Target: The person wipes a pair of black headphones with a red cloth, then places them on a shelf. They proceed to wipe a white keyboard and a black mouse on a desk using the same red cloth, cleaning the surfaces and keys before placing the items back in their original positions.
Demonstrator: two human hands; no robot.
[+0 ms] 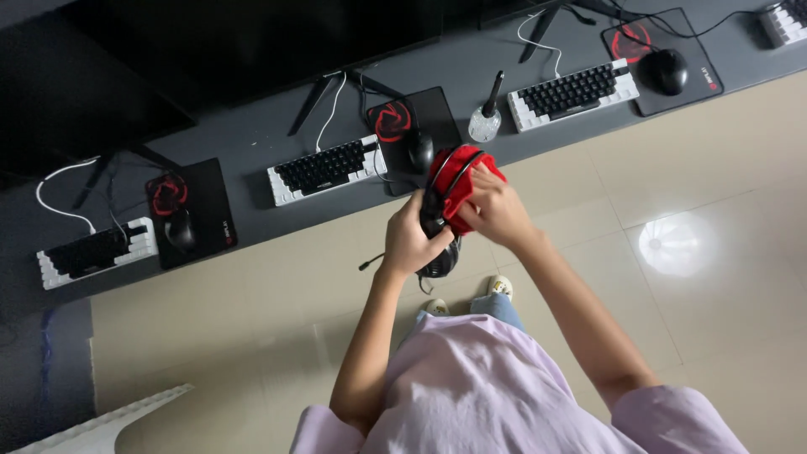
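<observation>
Black headset [439,244], centre frame above the floor, runs near-vertical in the left hand [409,242], whose grip wraps its lower earcup; the right hand [496,210] pinches a red cloth [458,172] against its upper band.

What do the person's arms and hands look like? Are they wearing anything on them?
Both arms are bare from above the elbow down. Loose, short, pale lilac sleeves cover only the upper arms. The left hand and right hand wear no gloves, and no watch or bracelet shows.
</observation>
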